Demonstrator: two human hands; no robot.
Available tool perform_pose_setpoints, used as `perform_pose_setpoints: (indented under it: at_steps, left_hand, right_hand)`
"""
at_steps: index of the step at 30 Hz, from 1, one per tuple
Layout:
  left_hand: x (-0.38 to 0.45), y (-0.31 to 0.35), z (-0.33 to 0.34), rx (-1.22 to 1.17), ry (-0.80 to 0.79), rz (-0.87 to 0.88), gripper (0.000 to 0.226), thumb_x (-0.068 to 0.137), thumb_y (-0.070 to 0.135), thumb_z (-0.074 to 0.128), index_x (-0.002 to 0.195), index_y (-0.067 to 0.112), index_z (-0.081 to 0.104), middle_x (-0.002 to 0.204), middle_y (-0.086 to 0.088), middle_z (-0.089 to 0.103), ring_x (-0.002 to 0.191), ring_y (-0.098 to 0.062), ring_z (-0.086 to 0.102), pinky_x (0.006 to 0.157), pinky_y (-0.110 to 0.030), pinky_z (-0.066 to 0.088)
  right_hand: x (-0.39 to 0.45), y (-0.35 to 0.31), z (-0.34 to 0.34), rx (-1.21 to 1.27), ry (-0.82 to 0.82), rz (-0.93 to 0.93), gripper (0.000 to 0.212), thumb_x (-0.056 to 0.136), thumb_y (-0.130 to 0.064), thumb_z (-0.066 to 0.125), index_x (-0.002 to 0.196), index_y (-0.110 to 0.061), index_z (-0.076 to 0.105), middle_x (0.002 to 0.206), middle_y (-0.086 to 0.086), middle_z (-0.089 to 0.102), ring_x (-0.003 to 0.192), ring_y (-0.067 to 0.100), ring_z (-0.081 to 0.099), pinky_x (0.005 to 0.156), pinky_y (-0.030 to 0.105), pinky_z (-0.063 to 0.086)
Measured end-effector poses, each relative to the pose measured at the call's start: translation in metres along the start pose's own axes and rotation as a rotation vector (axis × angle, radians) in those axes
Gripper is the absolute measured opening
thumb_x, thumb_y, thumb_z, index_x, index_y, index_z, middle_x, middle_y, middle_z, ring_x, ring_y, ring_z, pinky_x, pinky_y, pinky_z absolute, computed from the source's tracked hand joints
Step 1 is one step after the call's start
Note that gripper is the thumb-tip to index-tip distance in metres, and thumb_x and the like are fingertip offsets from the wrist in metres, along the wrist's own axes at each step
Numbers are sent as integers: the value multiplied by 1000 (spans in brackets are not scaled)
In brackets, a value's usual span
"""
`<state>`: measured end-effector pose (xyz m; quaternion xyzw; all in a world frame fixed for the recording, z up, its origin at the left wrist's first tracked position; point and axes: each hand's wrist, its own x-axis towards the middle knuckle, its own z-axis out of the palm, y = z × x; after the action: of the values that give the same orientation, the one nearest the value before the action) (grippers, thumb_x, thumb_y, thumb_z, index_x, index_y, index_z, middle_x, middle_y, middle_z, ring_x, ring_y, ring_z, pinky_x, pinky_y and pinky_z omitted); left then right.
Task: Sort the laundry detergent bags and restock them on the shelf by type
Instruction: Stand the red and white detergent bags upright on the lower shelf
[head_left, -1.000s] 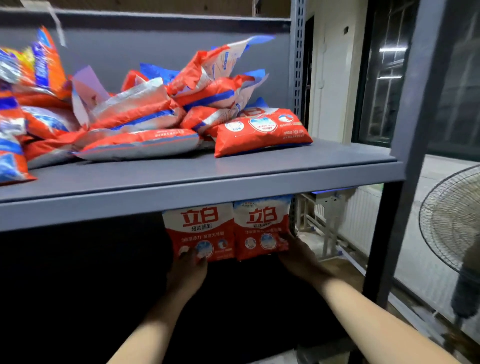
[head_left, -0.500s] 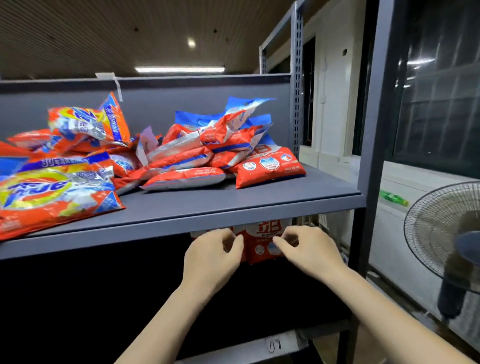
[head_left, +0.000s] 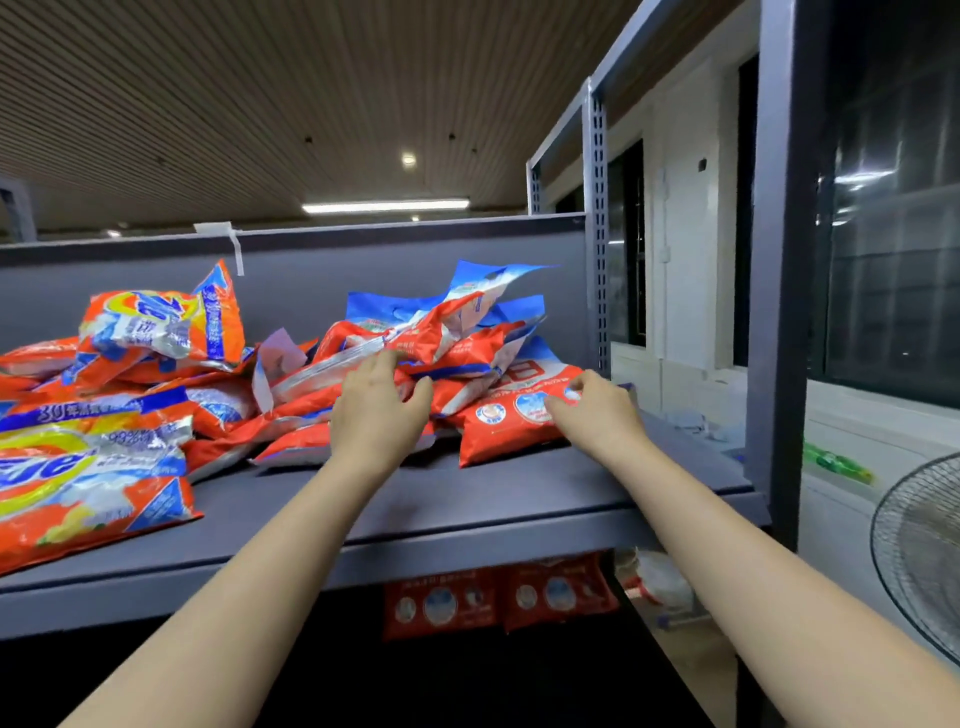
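My right hand (head_left: 597, 413) lies on the red bag (head_left: 519, 415) at the right end of the pile (head_left: 395, 364), fingers curled over the bag's near right corner; whether the thumb closes beneath the bag I cannot tell, so I treat this as contact, not a confirmed grasp. My left hand (head_left: 376, 410) sits just left of the red bag, fingers spread and lightly bent over the heap, nothing pinched as far as the view shows. The red bag lies flat on the upper shelf (head_left: 467, 499), printed face up, its long axis running from the shelf's front edge back and slightly right, its sealed bottom edge toward me, its far end tucked under the pile. Procedure, as I judge it: pinch the red bag at both near corners, draw it straight toward the shelf's front edge so the far end slides free, and use the left hand to hold down the bags resting on it, since the loose pile could spill forward. Below the upper shelf, directly under the red bag, two matching red bags (head_left: 498, 597) stand upright side by side; I judge that row the destination. The orange-and-yellow bags (head_left: 93, 467) lie well left of the red bag and are a different type
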<state>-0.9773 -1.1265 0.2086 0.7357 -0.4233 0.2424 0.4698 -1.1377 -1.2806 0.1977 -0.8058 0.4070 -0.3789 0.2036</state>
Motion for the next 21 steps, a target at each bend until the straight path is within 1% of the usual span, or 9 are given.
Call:
perform_pose_setpoints:
  at_steps: [2, 4, 6, 9, 12, 14, 15, 18, 21]
  left_hand:
    - [19, -2, 13, 16, -2, -7, 31, 85, 29, 56, 112, 15, 59, 111, -5, 63, 107, -27, 55, 88, -45, 47]
    - [35, -5, 25, 18, -15, 13, 33, 87, 32, 55, 115, 15, 57, 113, -5, 63, 108, -26, 56, 89, -43, 46]
    - [49, -7, 37, 3, -44, 6, 43, 89, 38, 54, 127, 16, 53, 124, -3, 60, 115, -24, 53, 96, -43, 44]
    - [64, -10, 50, 18, -43, -31, 55, 90, 48, 51, 135, 17, 46, 132, -4, 54, 121, -25, 49, 102, -44, 40]
    - [73, -6, 52, 148, -31, -54, 58, 90, 49, 50, 140, 22, 41, 134, -7, 45, 123, -31, 44, 103, -43, 36]
    - [77, -2, 52, 221, -45, -57, 54, 91, 47, 50, 138, 22, 43, 130, -9, 44, 119, -35, 45, 98, -43, 37]
    - [78, -1, 52, 244, -45, -50, 50, 92, 46, 50, 135, 20, 47, 127, -10, 46, 116, -36, 47, 95, -43, 39]
    - [78, 0, 49, 212, -47, -19, 39, 94, 40, 51, 122, 13, 55, 117, -13, 50, 109, -36, 52, 89, -42, 41]
    - [71, -2, 42, 137, -44, 4, 35, 95, 32, 51, 122, 10, 56, 116, -13, 53, 108, -33, 52, 89, -39, 39]
  right_hand:
    - [26, 3, 4, -55, -46, 75, 61, 86, -44, 56, 132, -7, 42, 133, 16, 52, 124, 34, 45, 96, 37, 41]
    - [47, 7, 8, 1, -116, 168, 75, 82, -48, 62, 137, -3, 37, 138, 17, 48, 127, 33, 45, 99, 38, 41]
    - [60, 10, 10, 139, -210, 234, 83, 72, -48, 74, 135, -1, 44, 136, 15, 52, 123, 30, 51, 101, 37, 44]
    - [70, 10, 6, 379, -284, 314, 66, 67, -25, 84, 121, 0, 55, 119, 12, 63, 101, 27, 63, 85, 33, 52]
    - [62, 3, -9, 479, -427, 387, 44, 73, -10, 78, 111, -3, 57, 93, 15, 67, 72, 25, 63, 66, 34, 53]
    - [54, -1, -13, 533, -467, 401, 28, 78, -7, 72, 101, -6, 55, 78, 13, 64, 62, 22, 60, 60, 32, 51]
    - [51, -3, -13, 540, -455, 401, 29, 79, -7, 71, 102, -6, 54, 81, 14, 64, 64, 23, 61, 62, 33, 52]
    - [42, -9, -10, 533, -351, 390, 56, 70, -10, 76, 119, -1, 49, 105, 20, 65, 85, 32, 67, 81, 44, 56]
    - [25, -15, -15, 522, -242, 358, 57, 67, -11, 74, 117, -2, 48, 110, 20, 62, 90, 34, 65, 84, 45, 55]
